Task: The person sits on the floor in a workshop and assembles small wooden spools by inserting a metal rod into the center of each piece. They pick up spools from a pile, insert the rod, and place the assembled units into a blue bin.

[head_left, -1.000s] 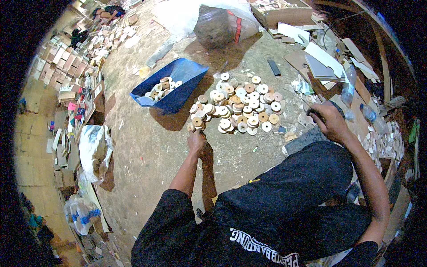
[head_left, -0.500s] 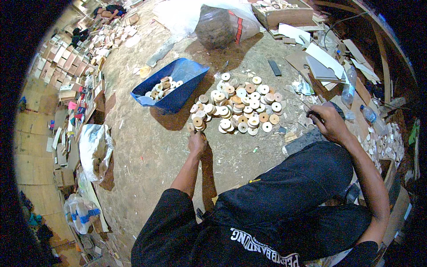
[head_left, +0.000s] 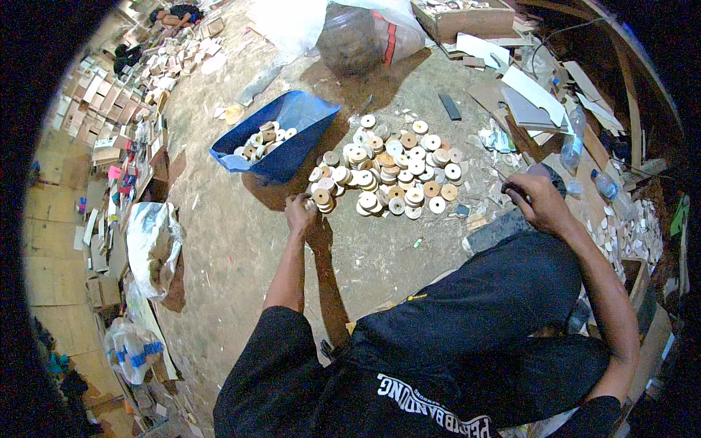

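A heap of round wooden discs (head_left: pixel 398 164), pale and tan, each with a hole in the middle, lies on the ground in front of me. My left hand (head_left: pixel 300 213) is at the heap's near left edge, fingers drawn together beside a small stack of discs (head_left: pixel 322 197). Whatever those fingers hold, if anything, is hidden. To the right of the heap, my right hand (head_left: pixel 542 202) is raised and closed around a thin, pointed rod (head_left: pixel 501 174). Beyond my left hand, a blue scoop-shaped container (head_left: pixel 305 117) holds several more discs.
A large translucent sack (head_left: pixel 358 40) stands at the far side. Flat boards (head_left: pixel 529 98), plastic bottles (head_left: pixel 573 139) and scraps lie at the right. Wooden blocks (head_left: pixel 102 98) are heaped at the far left, with a white bag (head_left: pixel 155 248) nearer. A dark flat bar (head_left: pixel 450 107) lies past the discs.
My left hand has moved left and slightly away from me, from below the stack to its left side. My right hand has stayed almost in place, still holding the rod.
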The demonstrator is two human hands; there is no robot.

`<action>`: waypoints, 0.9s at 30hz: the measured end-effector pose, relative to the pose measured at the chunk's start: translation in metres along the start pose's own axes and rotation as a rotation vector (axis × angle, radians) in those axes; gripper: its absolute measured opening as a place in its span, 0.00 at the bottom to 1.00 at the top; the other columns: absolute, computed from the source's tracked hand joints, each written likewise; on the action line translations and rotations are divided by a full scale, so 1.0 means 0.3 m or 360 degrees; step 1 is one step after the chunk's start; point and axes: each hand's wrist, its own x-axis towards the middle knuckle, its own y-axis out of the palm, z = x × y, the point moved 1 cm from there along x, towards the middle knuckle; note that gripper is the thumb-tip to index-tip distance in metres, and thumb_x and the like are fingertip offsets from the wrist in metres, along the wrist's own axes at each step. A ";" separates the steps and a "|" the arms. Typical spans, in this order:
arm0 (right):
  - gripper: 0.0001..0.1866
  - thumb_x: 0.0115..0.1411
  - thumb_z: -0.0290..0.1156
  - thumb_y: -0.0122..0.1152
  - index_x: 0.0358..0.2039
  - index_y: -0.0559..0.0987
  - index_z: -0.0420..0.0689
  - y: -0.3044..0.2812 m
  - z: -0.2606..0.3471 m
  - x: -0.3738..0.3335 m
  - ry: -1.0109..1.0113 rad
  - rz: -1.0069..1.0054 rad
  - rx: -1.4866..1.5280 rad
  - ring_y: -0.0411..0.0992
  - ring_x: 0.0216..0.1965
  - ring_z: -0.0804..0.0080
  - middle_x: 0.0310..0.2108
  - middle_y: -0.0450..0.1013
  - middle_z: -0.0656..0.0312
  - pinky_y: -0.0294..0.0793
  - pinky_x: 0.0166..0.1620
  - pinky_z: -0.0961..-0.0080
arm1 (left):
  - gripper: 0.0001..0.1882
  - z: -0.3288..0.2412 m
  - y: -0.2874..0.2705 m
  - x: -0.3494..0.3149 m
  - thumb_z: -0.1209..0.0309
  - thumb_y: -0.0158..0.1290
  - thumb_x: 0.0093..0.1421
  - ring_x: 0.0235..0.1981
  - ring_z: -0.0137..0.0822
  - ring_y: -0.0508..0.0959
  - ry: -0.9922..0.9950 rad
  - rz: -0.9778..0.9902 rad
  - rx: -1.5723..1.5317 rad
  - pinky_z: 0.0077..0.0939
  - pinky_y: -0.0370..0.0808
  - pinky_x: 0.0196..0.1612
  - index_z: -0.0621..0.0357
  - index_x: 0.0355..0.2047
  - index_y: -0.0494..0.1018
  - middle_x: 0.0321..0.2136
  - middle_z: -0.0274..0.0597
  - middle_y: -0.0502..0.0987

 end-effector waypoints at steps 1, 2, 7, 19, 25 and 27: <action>0.05 0.57 0.26 0.56 0.31 0.75 0.38 -0.002 0.000 0.000 -0.0029 -0.0030 -0.0061 0.70 0.30 0.51 0.25 0.71 0.50 0.67 0.34 0.62 | 0.23 0.023 0.009 0.010 0.67 0.59 0.46 0.46 0.50 0.73 0.0066 0.0108 -0.0038 0.40 0.71 0.49 0.53 0.46 0.73 0.43 0.52 0.72; 0.05 0.57 0.27 0.56 0.32 0.75 0.39 -0.005 -0.002 0.001 -0.0045 -0.0024 -0.0104 0.72 0.30 0.52 0.26 0.73 0.50 0.69 0.34 0.62 | 0.24 0.042 0.020 0.023 0.67 0.59 0.46 0.46 0.50 0.73 0.0148 0.0192 -0.0078 0.40 0.71 0.49 0.52 0.47 0.73 0.43 0.52 0.72; 0.05 0.57 0.26 0.56 0.32 0.75 0.39 -0.017 -0.008 -0.011 -0.0040 -0.0044 -0.0193 0.73 0.30 0.51 0.27 0.73 0.50 0.70 0.34 0.62 | 0.26 0.072 0.071 0.045 0.66 0.61 0.45 0.45 0.49 0.75 -0.0029 0.0185 -0.0049 0.40 0.72 0.48 0.49 0.47 0.74 0.41 0.50 0.74; 0.05 0.57 0.24 0.54 0.33 0.74 0.36 0.007 -0.024 -0.006 0.0010 0.0010 -0.0097 0.71 0.32 0.48 0.28 0.72 0.48 0.68 0.35 0.62 | 0.20 -0.144 -0.047 0.040 0.71 0.62 0.43 0.42 0.47 0.76 0.0287 -0.0051 0.0099 0.37 0.74 0.45 0.55 0.40 0.77 0.43 0.47 0.75; 0.05 0.57 0.26 0.55 0.33 0.75 0.37 -0.015 -0.025 -0.006 0.0024 -0.0001 -0.0155 0.72 0.32 0.49 0.29 0.73 0.48 0.69 0.35 0.61 | 0.22 -0.264 0.045 -0.027 0.73 0.63 0.42 0.42 0.50 0.76 0.0090 -0.0047 0.0151 0.43 0.76 0.40 0.56 0.41 0.75 0.42 0.47 0.72; 0.06 0.59 0.28 0.55 0.33 0.75 0.39 -0.018 -0.033 -0.008 0.0118 0.0032 -0.0158 0.74 0.31 0.49 0.28 0.74 0.49 0.71 0.33 0.60 | 0.21 -0.264 0.052 -0.039 0.72 0.63 0.44 0.41 0.51 0.76 0.0163 -0.0086 0.0283 0.45 0.76 0.40 0.56 0.41 0.74 0.42 0.47 0.71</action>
